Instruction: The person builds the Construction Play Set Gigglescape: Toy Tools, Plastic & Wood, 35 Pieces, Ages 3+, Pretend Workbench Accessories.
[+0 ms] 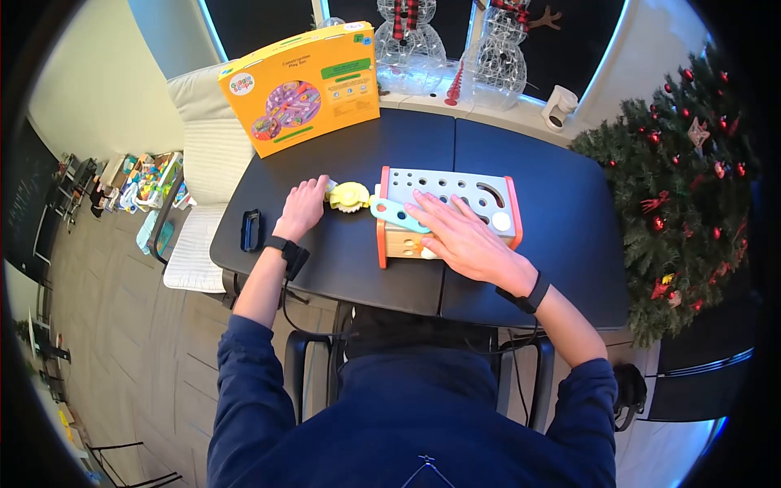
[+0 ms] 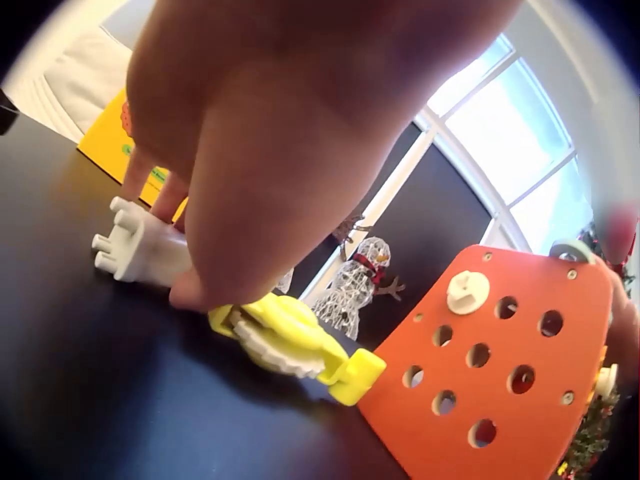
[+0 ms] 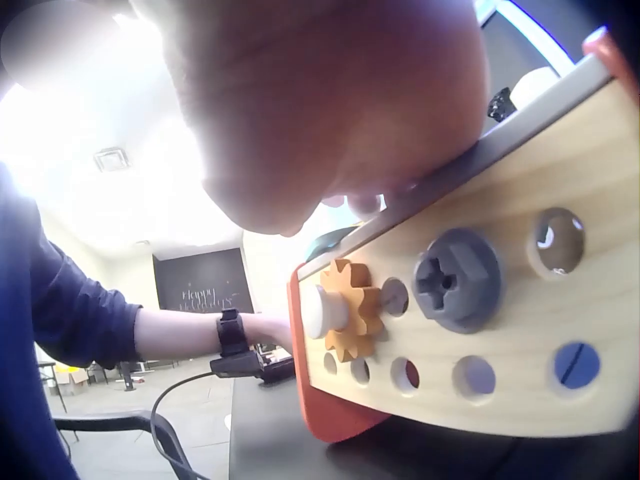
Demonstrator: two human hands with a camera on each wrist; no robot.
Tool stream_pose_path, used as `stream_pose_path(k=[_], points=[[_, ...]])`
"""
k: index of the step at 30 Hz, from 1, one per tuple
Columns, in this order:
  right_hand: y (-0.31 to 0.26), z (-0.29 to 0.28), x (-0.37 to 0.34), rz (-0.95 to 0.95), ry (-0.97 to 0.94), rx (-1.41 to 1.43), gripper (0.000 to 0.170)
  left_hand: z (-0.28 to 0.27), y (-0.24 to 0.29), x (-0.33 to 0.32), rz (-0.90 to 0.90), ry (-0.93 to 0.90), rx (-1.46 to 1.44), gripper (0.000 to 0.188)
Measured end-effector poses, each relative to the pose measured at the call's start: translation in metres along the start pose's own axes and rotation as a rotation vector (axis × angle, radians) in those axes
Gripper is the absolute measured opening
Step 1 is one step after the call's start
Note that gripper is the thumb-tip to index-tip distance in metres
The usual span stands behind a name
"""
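My left hand (image 1: 303, 206) grips the white handle (image 2: 150, 248) of a yellow toy saw (image 1: 350, 197) with a pale toothed disc, its yellow end at the bench's orange side panel (image 2: 490, 350). Whether the two touch, I cannot tell. The right hand (image 1: 472, 242) lies with extended fingers on the grey top of the toy bench (image 1: 423, 180), over part of a teal strip (image 1: 394, 213). On the wooden front, the right wrist view shows an orange gear (image 3: 352, 310) with a white knob and a grey bolt head (image 3: 460, 280). The right fingertips are largely hidden there.
A yellow box (image 1: 297, 89) stands at the back left of the dark table (image 1: 325, 268). A small black case (image 1: 252, 231) lies near its left edge. Beyond are wire snowmen (image 1: 496, 65), a white device (image 1: 559, 107) and a decorated tree (image 1: 659, 187).
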State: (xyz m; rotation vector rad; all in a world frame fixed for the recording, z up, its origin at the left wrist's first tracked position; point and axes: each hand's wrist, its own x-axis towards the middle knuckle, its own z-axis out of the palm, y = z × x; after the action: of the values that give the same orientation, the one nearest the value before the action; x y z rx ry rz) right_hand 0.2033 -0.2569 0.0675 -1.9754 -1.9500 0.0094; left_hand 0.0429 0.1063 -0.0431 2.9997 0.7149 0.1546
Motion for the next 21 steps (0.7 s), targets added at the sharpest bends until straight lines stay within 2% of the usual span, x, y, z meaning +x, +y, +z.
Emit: stream_pose_path(k=[2,8,11,13,17,21], points=[[0.0,0.0,0.0,-0.03,-0.007,-0.06,0.054,0.0,-0.001,0.005,0.014,0.052,-0.03,0.067],[0.003,0.004,0.0,-0.049,0.008,-0.083,0.05,-0.021,-0.005,0.02,-0.048,-0.117,-0.131,0.058],[0.002,0.003,0.0,-0.041,0.017,-0.072,0.05,-0.045,0.0,0.031,-0.136,-0.084,-0.372,0.052],[0.001,0.003,0.001,-0.04,0.014,-0.067,0.05,-0.053,0.005,0.035,-0.051,0.086,-0.497,0.053],[0.001,0.002,0.002,-0.048,0.005,-0.07,0.052,-0.103,0.048,0.028,-0.022,0.1,-0.787,0.054],[-0.002,-0.012,0.003,0.099,-0.013,0.221,0.056,-0.132,0.089,0.021,0.119,0.145,-0.973,0.053]])
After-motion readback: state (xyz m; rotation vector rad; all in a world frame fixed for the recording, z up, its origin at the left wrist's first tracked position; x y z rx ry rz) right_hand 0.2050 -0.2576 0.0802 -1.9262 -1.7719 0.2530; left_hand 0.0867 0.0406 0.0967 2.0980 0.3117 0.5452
